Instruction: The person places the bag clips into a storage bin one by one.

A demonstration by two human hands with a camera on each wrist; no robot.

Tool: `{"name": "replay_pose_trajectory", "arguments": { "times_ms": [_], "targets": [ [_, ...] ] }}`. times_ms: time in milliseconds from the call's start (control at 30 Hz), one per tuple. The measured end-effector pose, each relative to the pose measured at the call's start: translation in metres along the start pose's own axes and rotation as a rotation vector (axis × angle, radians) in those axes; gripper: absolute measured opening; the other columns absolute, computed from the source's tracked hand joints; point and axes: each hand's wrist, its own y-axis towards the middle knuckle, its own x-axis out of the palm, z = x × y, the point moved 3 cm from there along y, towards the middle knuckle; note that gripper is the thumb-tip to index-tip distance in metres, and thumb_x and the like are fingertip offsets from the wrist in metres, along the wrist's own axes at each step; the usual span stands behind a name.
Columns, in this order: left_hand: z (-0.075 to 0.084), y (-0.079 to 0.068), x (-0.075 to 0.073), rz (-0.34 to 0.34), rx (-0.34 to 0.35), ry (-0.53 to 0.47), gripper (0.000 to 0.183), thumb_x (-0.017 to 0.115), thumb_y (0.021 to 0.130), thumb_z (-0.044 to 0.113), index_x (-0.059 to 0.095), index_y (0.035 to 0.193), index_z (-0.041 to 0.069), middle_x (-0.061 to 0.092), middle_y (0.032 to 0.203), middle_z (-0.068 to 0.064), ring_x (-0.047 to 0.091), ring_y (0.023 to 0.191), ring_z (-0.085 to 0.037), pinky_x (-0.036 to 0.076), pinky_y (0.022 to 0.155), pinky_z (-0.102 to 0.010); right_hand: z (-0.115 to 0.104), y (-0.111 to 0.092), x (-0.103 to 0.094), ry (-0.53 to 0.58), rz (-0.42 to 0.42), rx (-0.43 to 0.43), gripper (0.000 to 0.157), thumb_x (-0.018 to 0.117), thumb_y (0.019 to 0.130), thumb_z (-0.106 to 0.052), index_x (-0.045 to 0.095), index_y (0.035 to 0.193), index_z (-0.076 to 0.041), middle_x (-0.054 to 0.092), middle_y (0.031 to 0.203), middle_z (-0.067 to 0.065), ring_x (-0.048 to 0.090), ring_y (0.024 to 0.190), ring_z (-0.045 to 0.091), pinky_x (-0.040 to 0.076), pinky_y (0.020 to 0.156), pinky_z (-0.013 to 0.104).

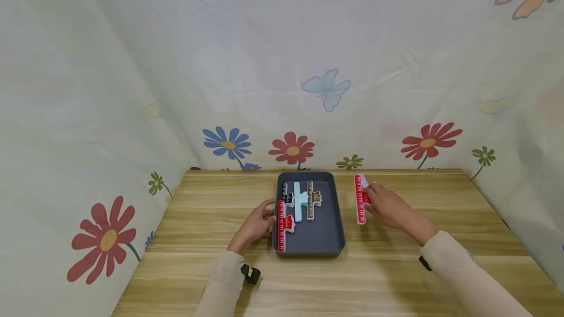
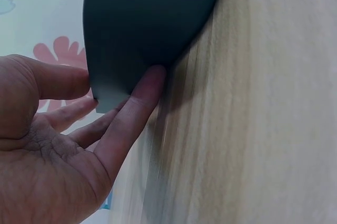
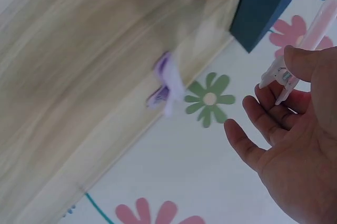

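Note:
My right hand pinches a red clip with a piano-key pattern, held upright in the head view, to the right of the tray. The right wrist view shows its pale edge between thumb and fingers. My left hand touches the left side of a dark grey tray; in the left wrist view its fairly straight fingers lie against the outer wall. Inside the tray lie a red clip, a black clip, a light blue clip and a dark, pale-edged clip.
A lavender clip stands on the wooden table near its back edge, partly behind the held red clip in the head view. A flowered cloth hangs at the back and sides. A small black device is at the left wrist.

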Motion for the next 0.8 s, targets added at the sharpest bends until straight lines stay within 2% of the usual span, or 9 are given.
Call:
{"name": "replay_pose_trajectory", "arguments": {
  "times_ms": [133, 267, 433, 600, 800],
  "targets": [
    [0.001, 0.000, 0.000, -0.003, -0.003, -0.006, 0.054, 0.046, 0.101, 0.004, 0.033, 0.152, 0.013, 0.050, 0.141, -0.029, 0.064, 0.108, -0.033, 0.061, 0.067, -0.039, -0.012, 0.001, -0.008, -0.003, 0.005, -0.025, 0.050, 0.063, 0.095, -0.021, 0.050, 0.132, 0.010, 0.055, 0.129, 0.027, 0.054, 0.121, 0.044, 0.047, 0.100, 0.057],
    [0.000, 0.001, 0.000, -0.001, -0.003, -0.006, 0.054, 0.047, 0.100, 0.004, 0.033, 0.152, 0.013, 0.050, 0.140, -0.030, 0.063, 0.108, -0.034, 0.061, 0.067, -0.039, -0.023, 0.006, -0.014, -0.018, 0.027, -0.060, 0.049, 0.065, 0.094, -0.021, 0.051, 0.131, 0.009, 0.057, 0.127, 0.026, 0.055, 0.120, 0.041, 0.044, 0.105, 0.056],
    [-0.002, 0.002, -0.001, 0.009, -0.001, -0.007, 0.054, 0.047, 0.100, 0.003, 0.034, 0.151, 0.013, 0.050, 0.140, -0.030, 0.064, 0.107, -0.034, 0.061, 0.067, -0.040, -0.036, 0.016, -0.018, -0.016, 0.047, -0.061, 0.047, 0.065, 0.094, -0.023, 0.053, 0.130, 0.005, 0.058, 0.125, 0.020, 0.055, 0.120, 0.038, 0.047, 0.102, 0.056],
    [-0.002, 0.002, -0.001, 0.003, 0.000, -0.018, 0.054, 0.047, 0.100, 0.003, 0.033, 0.152, 0.013, 0.051, 0.139, -0.030, 0.064, 0.107, -0.033, 0.061, 0.067, -0.040, -0.046, 0.025, -0.018, -0.007, 0.042, -0.062, 0.045, 0.064, 0.095, -0.026, 0.055, 0.128, 0.003, 0.058, 0.122, 0.016, 0.057, 0.115, 0.033, 0.051, 0.096, 0.050],
    [-0.002, 0.003, 0.000, 0.001, 0.002, -0.028, 0.054, 0.046, 0.100, 0.002, 0.033, 0.152, 0.012, 0.051, 0.138, -0.030, 0.063, 0.106, -0.032, 0.061, 0.067, -0.039, -0.059, 0.033, -0.020, 0.001, 0.008, -0.050, 0.048, 0.063, 0.095, -0.029, 0.054, 0.130, 0.003, 0.059, 0.125, 0.016, 0.056, 0.117, 0.032, 0.050, 0.100, 0.047]
  ]
}}
